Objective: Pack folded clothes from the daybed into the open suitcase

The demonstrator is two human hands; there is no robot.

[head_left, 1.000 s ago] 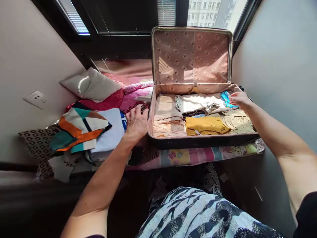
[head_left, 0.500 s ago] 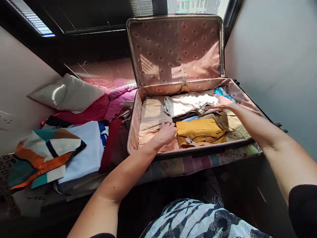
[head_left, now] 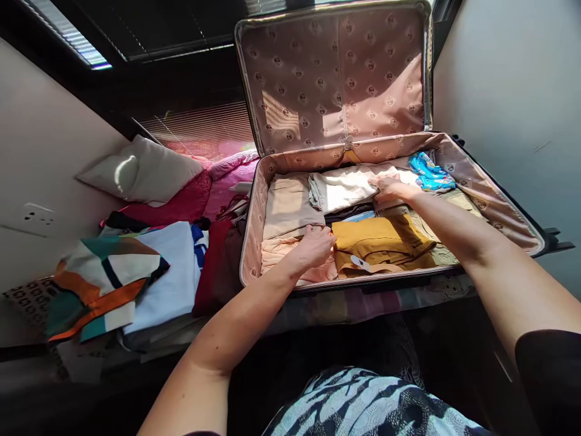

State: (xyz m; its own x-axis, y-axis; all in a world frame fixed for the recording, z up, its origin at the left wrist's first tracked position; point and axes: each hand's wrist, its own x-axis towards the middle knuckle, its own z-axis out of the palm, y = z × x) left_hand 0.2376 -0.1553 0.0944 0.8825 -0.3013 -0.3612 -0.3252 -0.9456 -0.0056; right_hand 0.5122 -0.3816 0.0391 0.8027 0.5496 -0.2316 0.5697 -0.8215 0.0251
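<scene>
An open suitcase point(head_left: 267, 200) with a pink patterned lining holds folded clothes. My left hand point(head_left: 316, 245) rests with loosely bent fingers on a peach garment point(head_left: 276, 251), its fingertips at the left edge of a mustard-yellow garment point(head_left: 381, 239). A folded beige garment point(head_left: 293, 206) lies just beyond it. At the back, my right hand point(head_left: 391, 188) has its fingers closed on the folded white garment point(head_left: 342, 186). Right of that hand lies a bright blue patterned cloth point(head_left: 431, 171). Khaki clothing point(head_left: 458, 203) is partly hidden under my right forearm.
The raised suitcase lid point(head_left: 336, 79) leans toward the window. On the left are a pale blue folded garment point(head_left: 170, 272), a multicoloured garment point(head_left: 109, 281), a dark red garment point(head_left: 211, 266) and a pillow point(head_left: 145, 169). A wall point(head_left: 517, 115) stands close on the right.
My right hand has moved left along the white garment, leaving the blue patterned cloth more exposed. My left hand stays at the peach garment. The view has shifted slightly.
</scene>
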